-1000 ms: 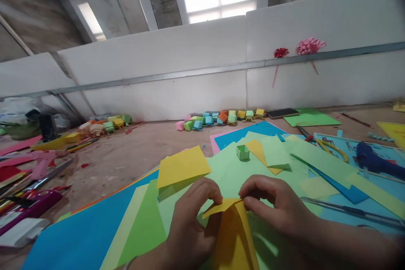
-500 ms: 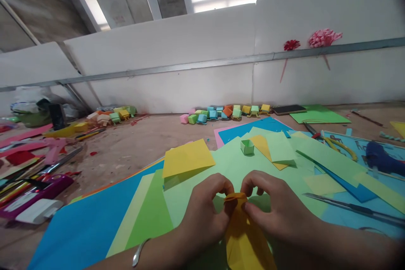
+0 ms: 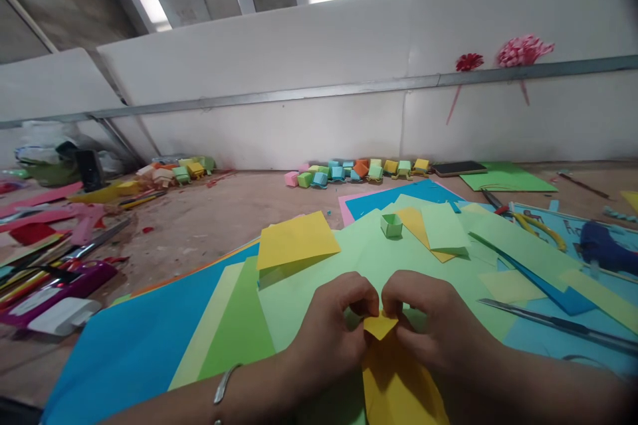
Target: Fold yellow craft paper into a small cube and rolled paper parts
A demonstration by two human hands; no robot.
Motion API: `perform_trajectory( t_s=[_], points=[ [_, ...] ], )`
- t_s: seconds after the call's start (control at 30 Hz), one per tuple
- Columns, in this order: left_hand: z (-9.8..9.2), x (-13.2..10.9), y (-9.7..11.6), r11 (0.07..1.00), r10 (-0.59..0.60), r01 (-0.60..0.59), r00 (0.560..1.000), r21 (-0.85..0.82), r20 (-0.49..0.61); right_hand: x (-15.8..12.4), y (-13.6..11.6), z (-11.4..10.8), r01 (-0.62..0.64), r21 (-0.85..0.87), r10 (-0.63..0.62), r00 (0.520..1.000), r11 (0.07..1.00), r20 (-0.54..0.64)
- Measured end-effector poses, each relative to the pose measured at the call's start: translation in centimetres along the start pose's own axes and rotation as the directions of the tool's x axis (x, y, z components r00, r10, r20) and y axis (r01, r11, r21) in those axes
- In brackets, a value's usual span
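A: Where is the yellow paper strip (image 3: pixel 399 388), and how does each hand hold it?

B: It is low in the view, right in front of the person, over the pale green sheets (image 3: pixel 351 255); the left hand (image 3: pixel 335 325) has its grip pinching one side of the strip's far end; the right hand (image 3: pixel 428 319) pinches the other side with its own grip, the fingertips of both close together.

A: Is that far end flat?

B: No; a small pointed flap (image 3: pixel 380 326) folds toward the person between the hands, and the rest runs down to the bottom of the view, partly in shadow; whether its near end touches the sheets, I cannot tell.

A: What lies around it?

B: A small green paper box (image 3: pixel 391 228) stands beyond the hands; a yellow sheet (image 3: pixel 298 239) lies to its left, and a big blue sheet (image 3: pixel 132 339) farther left; a craft knife (image 3: pixel 563 323) lies near the right forearm.

A: And at the back of the counter (image 3: pixel 199 219)?

B: A row of small paper figures (image 3: pixel 337 174) in several colours, near the white wall panels (image 3: pixel 279 126); a dark flat object (image 3: pixel 458 169) lies past its right end.
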State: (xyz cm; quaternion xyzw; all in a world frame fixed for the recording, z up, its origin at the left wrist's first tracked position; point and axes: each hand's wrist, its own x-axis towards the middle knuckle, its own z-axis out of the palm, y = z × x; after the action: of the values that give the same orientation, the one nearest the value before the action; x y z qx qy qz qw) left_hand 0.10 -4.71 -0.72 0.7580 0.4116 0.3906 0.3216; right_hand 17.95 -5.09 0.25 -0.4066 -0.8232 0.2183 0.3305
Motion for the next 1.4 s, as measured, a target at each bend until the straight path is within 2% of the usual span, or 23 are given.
perform_trajectory(
  t_s=[0.1, 0.3, 0.43, 0.7, 0.83, 0.93, 1.03, 1.13, 1.23, 1.3, 1.4],
  points=[
    [0.1, 0.0, -0.1, 0.999, -0.041, 0.041, 0.998, 0.010, 0.037, 0.0, 0.4, 0.3, 0.072, -0.074, -0.070, 0.997, 0.995, 0.033],
    [0.2, 0.0, -0.1, 0.994, -0.068, 0.062, 0.996, 0.095, 0.057, -0.2, 0.9, 0.9, 0.234, -0.307, -0.252, 0.967, 0.922, -0.020],
    [0.0, 0.0, 0.1, 0.988, -0.057, 0.045, 0.995, 0.145, 0.083, -0.1, 0.8, 0.3, 0.274, -0.384, -0.269, 0.961, 0.882, 0.068],
    [-0.2, 0.0, 0.3, 0.978, -0.069, 0.046, 0.991, 0.203, 0.111, 0.1, -0.2, -0.7, 0.240, -0.428, -0.115, 0.947, 0.871, 0.299],
    [-0.1, -0.3, -0.1, 0.980, -0.072, 0.051, 0.992, 0.194, 0.101, 0.0, -0.8, -0.9, 0.063, -0.441, 0.062, 0.963, 0.895, 0.263],
    [0.0, -0.5, -0.1, 0.977, -0.041, 0.017, 0.993, 0.213, 0.111, 0.3, -0.9, -0.8, -0.076, -0.434, 0.204, 0.945, 0.898, 0.256],
    [-0.2, -0.5, 0.3, 0.977, -0.033, 0.001, 0.988, 0.213, 0.148, 0.6, -0.8, -0.7, -0.078, -0.493, 0.255, 0.918, 0.867, 0.304],
    [-0.8, -0.4, 1.1, 0.987, -0.062, 0.028, 0.976, 0.158, 0.211, 0.5, -0.4, -0.4, 0.014, -0.528, 0.194, 0.922, 0.849, 0.336],
    [-1.4, -0.2, 1.8, 0.990, -0.129, 0.112, 0.965, 0.087, 0.230, 0.0, 0.0, -0.2, 0.086, -0.537, 0.088, 0.953, 0.839, 0.290],
    [-1.5, 0.0, 1.8, 0.982, -0.176, 0.156, 0.964, 0.110, 0.200, -0.2, 0.3, -0.1, 0.121, -0.553, 0.029, 0.967, 0.824, 0.255],
    [-1.2, 0.1, 1.4, 0.968, -0.170, 0.134, 0.971, 0.212, 0.166, -0.5, 0.7, 0.1, 0.167, -0.567, -0.050, 0.975, 0.807, 0.217]
  ],
)
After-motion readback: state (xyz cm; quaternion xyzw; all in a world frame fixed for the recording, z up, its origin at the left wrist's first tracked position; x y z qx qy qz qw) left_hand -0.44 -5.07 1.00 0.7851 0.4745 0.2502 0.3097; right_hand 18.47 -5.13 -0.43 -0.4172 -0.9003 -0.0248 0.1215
